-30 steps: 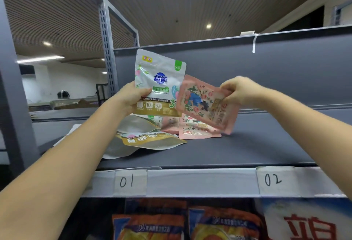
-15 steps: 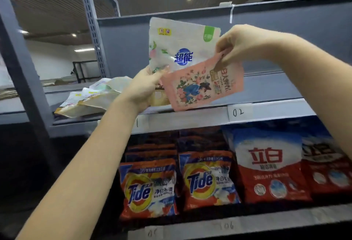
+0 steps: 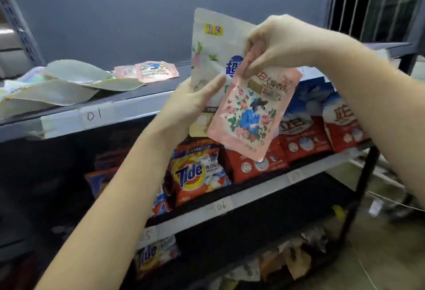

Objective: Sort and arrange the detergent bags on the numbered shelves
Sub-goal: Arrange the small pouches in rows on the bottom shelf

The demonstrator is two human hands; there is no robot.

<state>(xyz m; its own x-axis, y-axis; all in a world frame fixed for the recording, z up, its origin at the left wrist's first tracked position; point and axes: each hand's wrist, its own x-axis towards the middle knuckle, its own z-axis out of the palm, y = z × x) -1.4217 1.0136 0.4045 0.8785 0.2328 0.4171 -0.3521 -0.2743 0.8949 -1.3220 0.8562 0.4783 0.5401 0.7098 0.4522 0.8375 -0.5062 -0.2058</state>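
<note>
While the white pouch (image 3: 208, 48) is gripped at its lower left edge by the left hand (image 3: 190, 105), the pink floral pouch (image 3: 250, 117) is pinched at its top by the right hand (image 3: 276, 46), overlapping the white one. Both are held in front of the shelves. More flat pouches (image 3: 69, 82) are seen on the shelf labelled 01 (image 3: 93, 115), and Tide bags (image 3: 195, 172) are seen below.

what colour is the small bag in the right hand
Pink, with a floral print and a blue figure, on the small bag; head view.

Dim overall, dark lower shelves, soft motion blur, wide-angle bending at edges
</note>
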